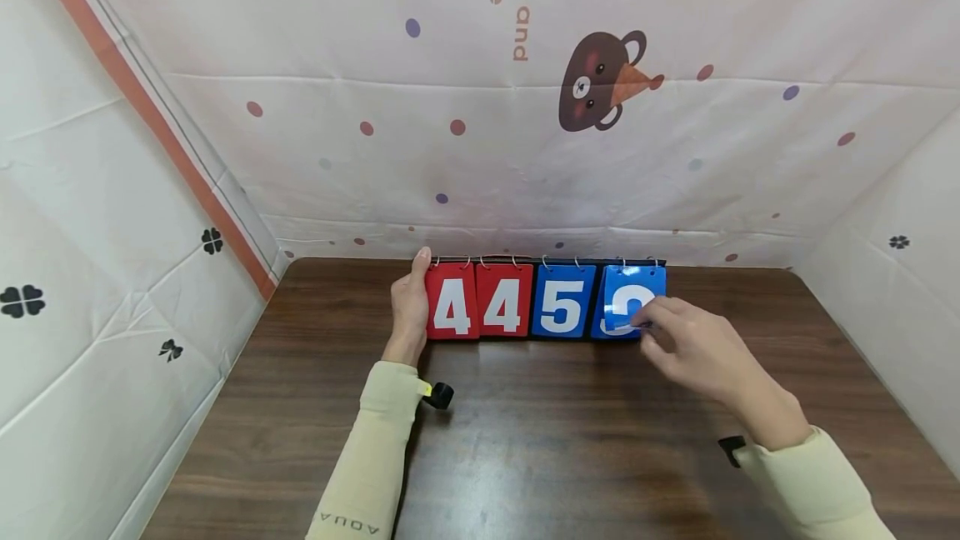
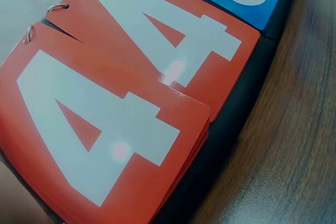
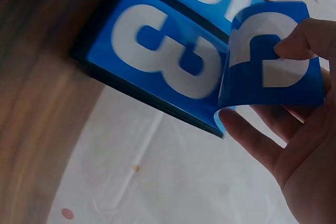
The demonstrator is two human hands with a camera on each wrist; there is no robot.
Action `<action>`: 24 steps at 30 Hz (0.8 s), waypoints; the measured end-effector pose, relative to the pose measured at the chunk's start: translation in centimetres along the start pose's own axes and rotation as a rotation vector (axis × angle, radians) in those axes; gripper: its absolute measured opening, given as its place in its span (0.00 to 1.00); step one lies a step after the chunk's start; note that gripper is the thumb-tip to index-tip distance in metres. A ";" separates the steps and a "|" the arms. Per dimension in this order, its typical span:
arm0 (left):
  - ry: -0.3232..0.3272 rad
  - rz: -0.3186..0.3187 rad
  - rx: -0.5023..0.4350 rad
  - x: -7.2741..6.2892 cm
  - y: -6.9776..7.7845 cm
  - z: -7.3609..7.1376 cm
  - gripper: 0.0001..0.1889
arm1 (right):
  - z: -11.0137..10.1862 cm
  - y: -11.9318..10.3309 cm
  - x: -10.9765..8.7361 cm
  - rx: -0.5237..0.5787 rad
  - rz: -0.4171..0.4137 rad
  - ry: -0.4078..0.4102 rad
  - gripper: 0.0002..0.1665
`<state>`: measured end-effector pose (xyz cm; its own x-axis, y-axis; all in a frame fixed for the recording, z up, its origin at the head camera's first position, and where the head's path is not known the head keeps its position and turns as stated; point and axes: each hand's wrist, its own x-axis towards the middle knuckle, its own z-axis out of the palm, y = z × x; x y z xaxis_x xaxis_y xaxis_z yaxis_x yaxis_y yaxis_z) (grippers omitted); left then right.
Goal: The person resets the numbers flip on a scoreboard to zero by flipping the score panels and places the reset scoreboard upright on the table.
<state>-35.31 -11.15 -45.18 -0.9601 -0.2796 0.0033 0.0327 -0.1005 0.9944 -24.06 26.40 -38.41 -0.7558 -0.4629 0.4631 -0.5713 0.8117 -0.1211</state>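
Observation:
A flip scoreboard [image 1: 536,259] with ringed number cards stands at the back of the table. It shows a red 4 [image 1: 452,307], a second red 4 [image 1: 504,307] and a blue 5 [image 1: 562,307]. My left hand [image 1: 409,307] grips the board's left end, thumb up along the edge; its other fingers are hidden. At the right end, my right hand [image 1: 693,348] pinches the lower part of a blue card [image 3: 273,85], bent up off its stack. The thumb covers part of its white numeral. Beneath it lies a blue card with a 3 [image 3: 168,51].
The dark wooden table [image 1: 555,440] stretches in front of the board. Right behind it rises a white patterned cloth [image 1: 480,173] with a printed bear; similar cloth walls stand at both sides. Metal rings [image 2: 58,7] join the cards to the board's top.

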 end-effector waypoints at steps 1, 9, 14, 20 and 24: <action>-0.001 -0.001 0.001 0.0 0.0 0.0 0.34 | 0.3 0.1 0.0 -0.013 -0.010 -0.006 0.14; -0.006 -0.007 -0.002 0.2 -0.1 -0.2 0.33 | 1.9 0.7 -0.2 -0.043 0.001 -0.089 0.16; -0.009 0.001 -0.008 0.2 -0.1 -0.2 0.33 | 2.7 1.1 -0.2 -0.049 -0.022 -0.093 0.19; -0.006 -0.002 -0.005 0.1 0.0 -0.1 0.33 | 3.9 1.8 -0.3 -0.078 -0.065 -0.089 0.23; -0.004 -0.003 -0.005 0.2 -0.1 0.0 0.33 | 4.6 2.3 -0.4 -0.100 -0.085 -0.084 0.26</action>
<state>-35.46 -11.21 -45.25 -0.9614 -0.2752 0.0008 0.0312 -0.1061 0.9939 -26.58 26.76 -42.92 -0.7324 -0.5565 0.3923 -0.6031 0.7976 0.0055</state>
